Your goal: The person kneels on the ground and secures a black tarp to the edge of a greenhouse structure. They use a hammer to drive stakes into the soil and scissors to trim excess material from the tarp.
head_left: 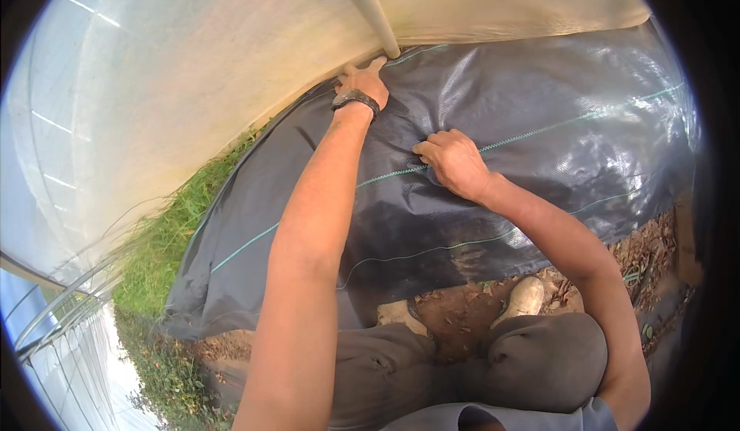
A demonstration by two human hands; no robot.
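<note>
Knees [539,361] in grey trousers sat nearest the lens, with two pale shoes [526,296] planted on bare soil [462,315] strewn with dry leaves. Beyond them we noted the black woven ground sheet [555,122], spread over a low mound from the grass strip [166,238] on the left to the picture's right edge, crossed by thin green guide lines. We judged the sheet light, limp and rather slick; it wrinkled readily, so a pinched fold or its edge looked the best purchase. Our right hand [455,163] lay mid-sheet, grip narrow, fingers curled and bunching a small fold of fabric. Farther off, our left hand [362,84], with a dark wristband, pressed the sheet's far edge at the foot of a pale hoop pole [370,7]; its fingers were half curled, holding what we could not tell. White tunnel film [193,69] stood behind.
</note>
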